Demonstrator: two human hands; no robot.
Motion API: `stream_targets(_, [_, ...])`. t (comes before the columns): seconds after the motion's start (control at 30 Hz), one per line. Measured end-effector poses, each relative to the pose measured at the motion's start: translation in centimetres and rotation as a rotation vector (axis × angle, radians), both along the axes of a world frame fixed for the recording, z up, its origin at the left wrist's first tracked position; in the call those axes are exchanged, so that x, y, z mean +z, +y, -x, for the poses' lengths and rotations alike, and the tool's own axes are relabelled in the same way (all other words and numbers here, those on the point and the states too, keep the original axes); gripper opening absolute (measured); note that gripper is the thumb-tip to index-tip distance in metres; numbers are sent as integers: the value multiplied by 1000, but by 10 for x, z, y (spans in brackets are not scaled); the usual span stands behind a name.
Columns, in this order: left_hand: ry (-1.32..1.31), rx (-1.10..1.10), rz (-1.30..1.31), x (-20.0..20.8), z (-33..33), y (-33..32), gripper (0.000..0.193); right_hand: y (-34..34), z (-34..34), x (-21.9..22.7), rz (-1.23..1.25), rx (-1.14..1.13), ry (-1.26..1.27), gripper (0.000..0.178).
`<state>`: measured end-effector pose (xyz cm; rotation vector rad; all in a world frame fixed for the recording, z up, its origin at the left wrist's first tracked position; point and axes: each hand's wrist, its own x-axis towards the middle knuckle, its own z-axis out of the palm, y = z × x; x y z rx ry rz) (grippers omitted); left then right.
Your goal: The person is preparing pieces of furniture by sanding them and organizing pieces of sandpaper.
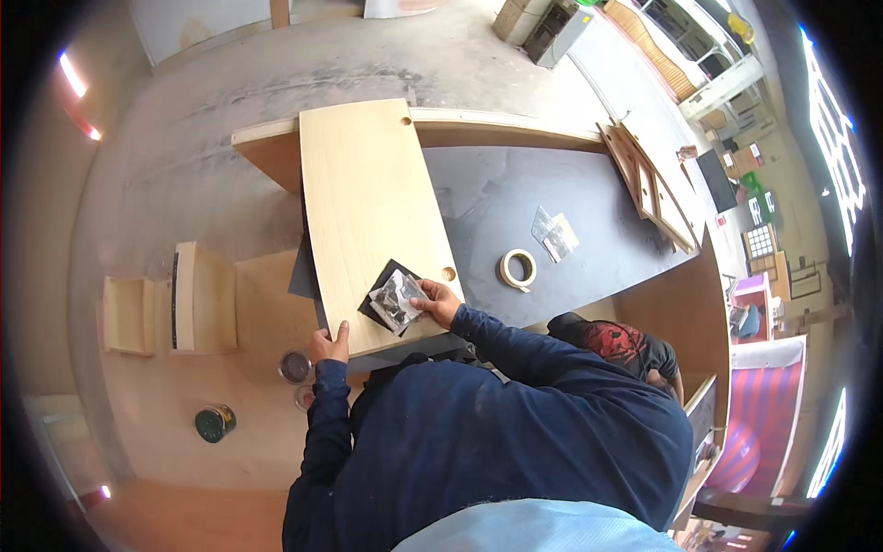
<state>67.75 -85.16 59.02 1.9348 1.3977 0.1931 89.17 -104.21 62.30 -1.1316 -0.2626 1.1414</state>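
Note:
A pale wooden door panel (372,198) with round holes along its right edge lies in front of me. My left hand (328,343) grips its near left corner, thumb raised against the edge. My right hand (438,304) pinches a clear plastic bag (395,300) with small dark contents that I cannot make out. That bag is over a black square sheet (373,313) on the panel's near end.
Right of the panel, a grey surface (478,198) bears a masking tape roll (518,270) and another clear bag (555,235). Stacked wooden pieces (648,189) lean at its far right. Lower left are a green tin (215,423) and wooden boxes (204,299). Another person (625,345) crouches at right.

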Motion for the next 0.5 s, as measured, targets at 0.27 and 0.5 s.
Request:
stream_targets(0.27, [-78,-40,-10,-5,3,-6,60,-4,-2,7,-25,-9,90,36])
stream_targets(0.5, [-42,-155,-156,11,9,-30,63,-5,-2,10,-9,-23,85,34])
